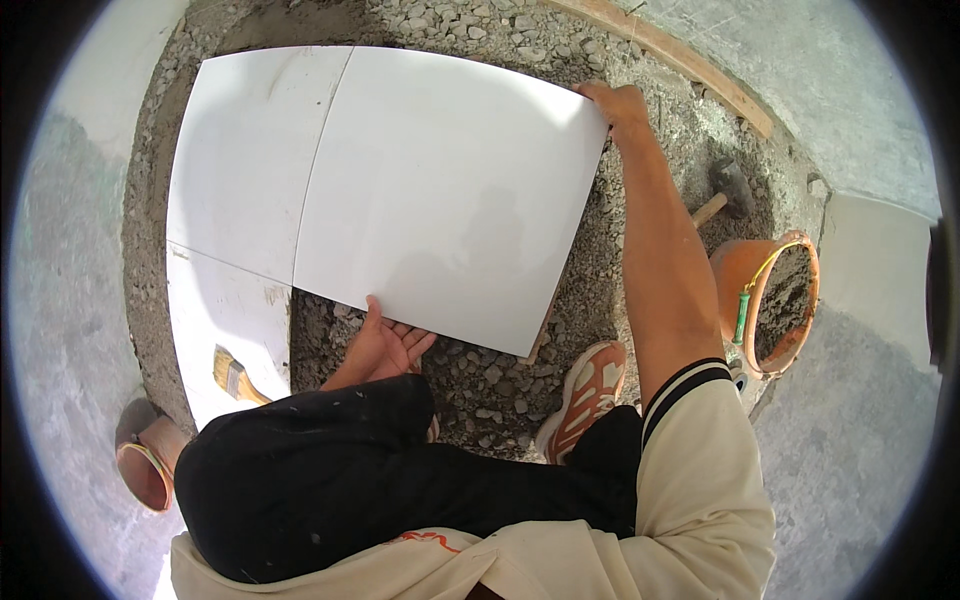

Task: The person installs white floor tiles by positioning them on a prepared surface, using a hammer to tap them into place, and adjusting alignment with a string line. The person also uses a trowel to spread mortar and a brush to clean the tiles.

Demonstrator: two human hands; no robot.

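Note:
A large white tile (pixel 430 190) lies angled beside two other white tiles (pixel 245 140) on the left. My right hand (pixel 620 108) grips its upper right corner. My left hand (pixel 385 345) is at its lower edge, palm up, thumb over the edge and fingers loosely curled just below it. Exposed gravel (pixel 500 400) shows under that edge. A paintbrush (pixel 237 378) with a wooden handle lies on the lower left tile.
An orange bucket (pixel 725 280) of mortar with a green-handled tool stands at right, near a mallet (pixel 730 185). An orange container (pixel 150 470) sits at lower left. A wooden board (pixel 680 55) lies at the upper right. My shoe (pixel 580 400) rests on the gravel.

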